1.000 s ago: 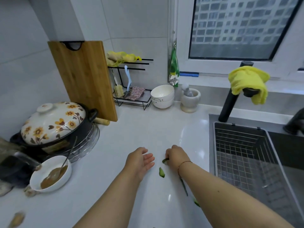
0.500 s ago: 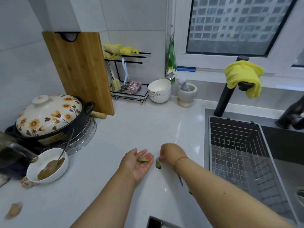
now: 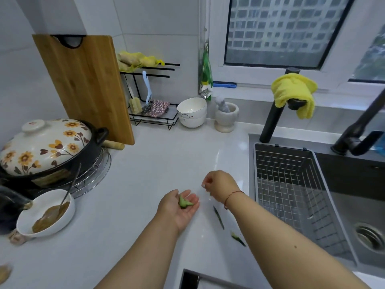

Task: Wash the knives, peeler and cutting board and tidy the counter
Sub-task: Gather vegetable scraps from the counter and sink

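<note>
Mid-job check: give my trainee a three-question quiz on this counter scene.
1. True or false: the left hand carries green scraps in its palm.
2. Where does the cutting board stand? A) in the sink B) leaning on the wall C) flat on the counter
3. What is draped over the black tap?

Key: 1 true; 2 B; 3 a yellow cloth.

Single head-worn wide-angle view, looking forward and down from above the white counter (image 3: 158,167). Close on both forearms at the bottom edge; sink (image 3: 354,197) at right, cutting board (image 3: 87,88) and tiled wall at the far left, window (image 3: 279,30) top right. Edges bend strongly. No second view.
</note>
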Action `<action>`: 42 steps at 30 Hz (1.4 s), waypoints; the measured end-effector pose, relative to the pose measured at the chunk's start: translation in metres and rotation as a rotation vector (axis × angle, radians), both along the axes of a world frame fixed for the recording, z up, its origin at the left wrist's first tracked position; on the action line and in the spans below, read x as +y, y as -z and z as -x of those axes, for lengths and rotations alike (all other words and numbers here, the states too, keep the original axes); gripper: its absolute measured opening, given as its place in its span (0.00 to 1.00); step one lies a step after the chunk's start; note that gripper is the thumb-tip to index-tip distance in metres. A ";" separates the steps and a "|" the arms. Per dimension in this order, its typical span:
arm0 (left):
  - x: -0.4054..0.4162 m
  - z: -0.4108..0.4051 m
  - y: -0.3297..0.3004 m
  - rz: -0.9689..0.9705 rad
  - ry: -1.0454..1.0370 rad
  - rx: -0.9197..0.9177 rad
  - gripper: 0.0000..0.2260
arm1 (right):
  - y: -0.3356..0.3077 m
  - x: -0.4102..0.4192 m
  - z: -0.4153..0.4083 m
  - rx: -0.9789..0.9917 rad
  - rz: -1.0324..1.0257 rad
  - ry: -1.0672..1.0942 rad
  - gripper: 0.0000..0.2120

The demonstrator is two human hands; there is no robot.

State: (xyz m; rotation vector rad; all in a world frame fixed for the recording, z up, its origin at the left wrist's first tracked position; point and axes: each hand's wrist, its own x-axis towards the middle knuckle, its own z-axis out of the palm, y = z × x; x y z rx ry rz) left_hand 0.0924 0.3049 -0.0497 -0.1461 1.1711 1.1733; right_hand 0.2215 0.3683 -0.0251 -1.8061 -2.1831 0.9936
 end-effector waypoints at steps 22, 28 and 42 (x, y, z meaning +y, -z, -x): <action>-0.016 -0.055 0.004 -0.075 0.141 -0.138 0.22 | -0.006 -0.024 -0.048 0.063 0.036 0.016 0.03; -0.020 -0.050 0.009 -0.051 0.031 -0.043 0.21 | 0.014 -0.068 -0.066 -0.550 0.030 -0.201 0.03; -0.056 -0.144 -0.014 -0.090 0.065 -0.003 0.21 | -0.026 -0.085 -0.139 0.349 0.133 0.095 0.03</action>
